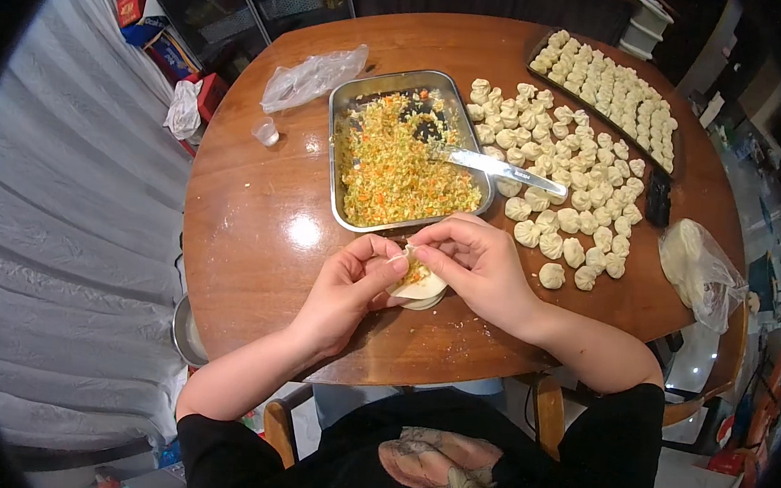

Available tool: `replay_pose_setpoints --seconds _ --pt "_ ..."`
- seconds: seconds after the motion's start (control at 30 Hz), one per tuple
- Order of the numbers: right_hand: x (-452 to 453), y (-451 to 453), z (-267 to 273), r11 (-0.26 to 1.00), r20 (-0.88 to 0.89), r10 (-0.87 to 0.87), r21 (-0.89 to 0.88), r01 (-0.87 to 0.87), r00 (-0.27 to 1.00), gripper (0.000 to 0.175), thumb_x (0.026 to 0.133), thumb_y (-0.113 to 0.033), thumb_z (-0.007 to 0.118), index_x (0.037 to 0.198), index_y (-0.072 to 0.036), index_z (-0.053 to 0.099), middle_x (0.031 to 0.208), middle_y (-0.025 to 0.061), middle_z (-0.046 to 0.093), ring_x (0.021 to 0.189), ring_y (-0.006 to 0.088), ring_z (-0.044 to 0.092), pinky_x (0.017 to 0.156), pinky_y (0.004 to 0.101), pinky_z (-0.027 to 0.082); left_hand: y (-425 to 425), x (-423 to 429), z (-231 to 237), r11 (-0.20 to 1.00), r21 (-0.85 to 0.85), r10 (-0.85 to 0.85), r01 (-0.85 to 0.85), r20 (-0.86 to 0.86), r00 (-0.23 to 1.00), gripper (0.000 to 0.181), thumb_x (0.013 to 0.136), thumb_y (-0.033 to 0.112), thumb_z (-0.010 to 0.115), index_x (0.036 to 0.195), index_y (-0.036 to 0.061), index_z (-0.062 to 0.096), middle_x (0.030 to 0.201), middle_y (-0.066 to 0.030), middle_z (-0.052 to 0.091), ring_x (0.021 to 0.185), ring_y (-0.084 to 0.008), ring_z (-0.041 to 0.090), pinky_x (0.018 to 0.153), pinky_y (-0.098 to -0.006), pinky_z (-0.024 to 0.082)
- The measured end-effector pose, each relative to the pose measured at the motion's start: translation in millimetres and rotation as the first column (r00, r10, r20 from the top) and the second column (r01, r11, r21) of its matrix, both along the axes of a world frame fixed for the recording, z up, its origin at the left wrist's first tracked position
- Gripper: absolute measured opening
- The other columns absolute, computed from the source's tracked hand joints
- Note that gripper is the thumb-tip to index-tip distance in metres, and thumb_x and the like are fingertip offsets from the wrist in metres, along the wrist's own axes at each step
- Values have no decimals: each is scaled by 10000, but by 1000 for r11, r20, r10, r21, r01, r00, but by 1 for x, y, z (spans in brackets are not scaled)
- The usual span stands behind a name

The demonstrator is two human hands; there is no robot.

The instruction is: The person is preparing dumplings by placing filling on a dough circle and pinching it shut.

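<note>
Between my hands is a round dough wrapper [421, 288] with chopped filling on it, its far edge pinched up into a small fold. My left hand [357, 279] grips the wrapper's left side between thumb and fingers. On the other side, my right hand [475, 264] pinches the far edge near the fold. Below the held wrapper, further pale dough rounds [427, 305] show in part. Just beyond my hands stands a rectangular metal tray [362, 229] of chopped vegetable filling [396, 169]. A metal spoon or spatula handle [513, 173] reaches from the filling over the tray's right rim.
Many pleated dumplings [578, 179] cover the table right of the tray. A dark baking tray [597, 109] with rows of dumplings lies at the far right. Dough in a plastic bag [692, 257] sits at the right edge. Left are a crumpled plastic bag [317, 76] and a small clear cup [266, 132].
</note>
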State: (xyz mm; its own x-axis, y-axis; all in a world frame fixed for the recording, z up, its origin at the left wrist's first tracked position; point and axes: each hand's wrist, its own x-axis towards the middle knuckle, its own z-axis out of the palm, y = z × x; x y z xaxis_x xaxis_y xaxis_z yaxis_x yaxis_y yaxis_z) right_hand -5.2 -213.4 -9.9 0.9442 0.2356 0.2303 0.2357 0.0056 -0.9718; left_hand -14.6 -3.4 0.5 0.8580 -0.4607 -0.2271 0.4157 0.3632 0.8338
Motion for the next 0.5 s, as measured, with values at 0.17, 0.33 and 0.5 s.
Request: replay_pose_setpoints --seconds 0.17,0.33,0.5 --pt "0 0 -2 998 24 10 -64 -8 1000 127 973 -86 731 1053 13 738 967 49 668 828 85 656 712 243 534 2 1 -6 1000 29 -7 5 47 999 135 1045 157 674 1116 69 603 985 -10 683 893 -64 658 771 -240 567" --pt "-2 2 -2 1000 -99 20 22 -18 995 143 975 -98 729 1068 10 723 952 55 666 808 86 637 704 257 526 2 2 -12 997 73 5 -9 64 998 150 1036 176 694 1110 78 609 965 11 682 883 -37 642 715 -203 515" --pt "-1 -1 -4 998 -112 39 -44 -45 993 141 981 -109 724 1048 15 714 968 56 663 801 92 632 713 265 527 -1 0 -10 995 99 -6 -1 69 998 150 1036 180 697 1106 79 612 960 23 681 864 -27 633 697 -189 494"
